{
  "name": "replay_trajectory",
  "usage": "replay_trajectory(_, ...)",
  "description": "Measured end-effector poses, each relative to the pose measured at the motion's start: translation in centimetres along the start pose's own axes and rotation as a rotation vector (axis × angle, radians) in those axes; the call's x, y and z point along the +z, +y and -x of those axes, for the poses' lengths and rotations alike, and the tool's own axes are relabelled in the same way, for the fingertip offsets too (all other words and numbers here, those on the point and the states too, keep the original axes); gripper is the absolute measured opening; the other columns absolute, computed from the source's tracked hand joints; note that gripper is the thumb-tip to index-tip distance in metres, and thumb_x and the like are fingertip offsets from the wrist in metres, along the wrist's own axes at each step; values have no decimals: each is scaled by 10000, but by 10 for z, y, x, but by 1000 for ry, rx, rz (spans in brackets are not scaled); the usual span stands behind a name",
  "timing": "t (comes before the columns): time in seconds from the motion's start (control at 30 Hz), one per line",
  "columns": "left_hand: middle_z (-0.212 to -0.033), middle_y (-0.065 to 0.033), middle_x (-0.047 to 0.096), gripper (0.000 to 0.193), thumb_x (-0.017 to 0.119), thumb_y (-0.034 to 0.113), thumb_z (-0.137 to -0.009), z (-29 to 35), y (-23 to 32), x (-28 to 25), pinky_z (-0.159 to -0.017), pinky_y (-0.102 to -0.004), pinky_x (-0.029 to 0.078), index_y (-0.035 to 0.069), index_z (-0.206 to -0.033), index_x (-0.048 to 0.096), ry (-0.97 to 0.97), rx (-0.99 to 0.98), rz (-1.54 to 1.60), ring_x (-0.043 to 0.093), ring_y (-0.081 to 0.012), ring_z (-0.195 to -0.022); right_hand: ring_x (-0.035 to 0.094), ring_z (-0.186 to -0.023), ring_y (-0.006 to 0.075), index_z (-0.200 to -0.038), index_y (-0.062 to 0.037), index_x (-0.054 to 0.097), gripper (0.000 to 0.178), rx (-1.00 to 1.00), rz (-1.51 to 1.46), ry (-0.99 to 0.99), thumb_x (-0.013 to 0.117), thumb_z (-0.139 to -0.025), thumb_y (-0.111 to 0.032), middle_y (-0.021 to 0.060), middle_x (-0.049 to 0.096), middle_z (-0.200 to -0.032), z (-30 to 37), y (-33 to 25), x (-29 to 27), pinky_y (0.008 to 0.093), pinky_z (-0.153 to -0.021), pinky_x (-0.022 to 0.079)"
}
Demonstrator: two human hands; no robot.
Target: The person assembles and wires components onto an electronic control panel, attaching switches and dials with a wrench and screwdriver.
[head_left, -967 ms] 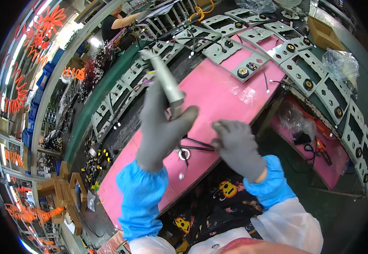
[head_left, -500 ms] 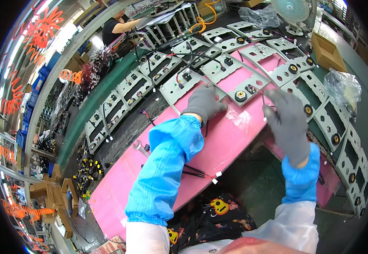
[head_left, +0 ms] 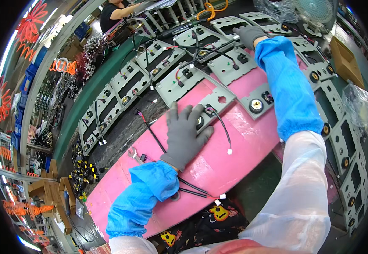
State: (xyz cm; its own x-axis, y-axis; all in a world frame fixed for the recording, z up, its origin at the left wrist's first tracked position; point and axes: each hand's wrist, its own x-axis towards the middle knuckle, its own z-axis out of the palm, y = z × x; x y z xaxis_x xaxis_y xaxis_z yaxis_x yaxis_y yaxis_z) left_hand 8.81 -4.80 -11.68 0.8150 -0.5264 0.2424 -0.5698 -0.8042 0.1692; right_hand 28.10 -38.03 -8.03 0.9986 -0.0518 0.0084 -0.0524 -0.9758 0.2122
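Your gloved left hand (head_left: 187,134) lies flat, fingers spread, on a grey metal panel (head_left: 201,91) at frame centre; your right hand (head_left: 248,35), upper right, touches another panel (head_left: 230,59), grip unclear. Stiff, light sheet: hold by edges, clear of wires (head_left: 223,129).

A brown cardboard box (head_left: 344,59) sits at the far right edge of the bench, rectangular and open-topped as far as the bent rim of the view lets one tell. Just below it lies a crumpled clear plastic bag (head_left: 359,108), grey-white and shiny. Another clear plastic bag (head_left: 277,7) lies at the top, beside a pale green fan. No labels, signs or screens can be made out.
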Motion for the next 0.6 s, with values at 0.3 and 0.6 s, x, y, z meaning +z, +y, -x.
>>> replay_trajectory(0.3, -1252, -170, 528, 603, 752, 247, -732, 2, -12, 5, -1007, -508, 411, 111, -1275, 528, 74, 46, 250, 390, -435, -1282, 518, -1169, 326, -1271, -124, 515, 411, -132, 21, 6, 545, -862, -95, 129, 561, -1200, -38, -17, 15, 422, -957, 446)
replay_trajectory(0.6, -1280, -172, 507, 604, 719, 177, -734, 3, -7, 16, -1079, -500, 339, 86, -1286, 492, 167, 136, 374, 385, -403, -1303, 497, -1204, 272, -1230, -188, 506, 592, -110, 507, 299, 707, -686, -70, 58, 556, -1189, 10, 49, -30, 441, -902, 441)
